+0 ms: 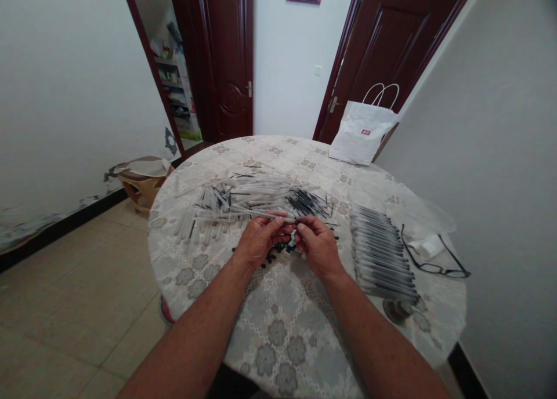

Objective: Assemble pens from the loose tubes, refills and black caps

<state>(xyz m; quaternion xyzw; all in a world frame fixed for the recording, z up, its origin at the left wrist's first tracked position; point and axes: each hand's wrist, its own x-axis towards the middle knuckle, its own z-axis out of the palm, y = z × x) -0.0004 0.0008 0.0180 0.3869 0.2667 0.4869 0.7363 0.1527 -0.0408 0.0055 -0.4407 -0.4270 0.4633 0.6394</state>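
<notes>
My left hand point(260, 239) is closed around a thin whitish pen barrel point(285, 218), held level over the table. At the barrel's right end my right hand point(318, 242) pinches a small dark piece, likely a pen tip or plug, too small to make out fully. Below my hands lies a scatter of small black pen parts point(272, 255), partly hidden by my fingers. Just beyond them is a loose heap of white pen barrels point(256, 191). A bunch of black refills or thin rods point(307, 203) rests at the heap's right side.
On the right, a row of grey-and-black pens point(380, 251) lies side by side. Beyond it are eyeglasses point(435, 268) and clear plastic wrapping point(429, 213). A small round jar point(395, 311) stands nearer. A white paper bag point(363, 133) is at the round table's point(278, 329) far edge.
</notes>
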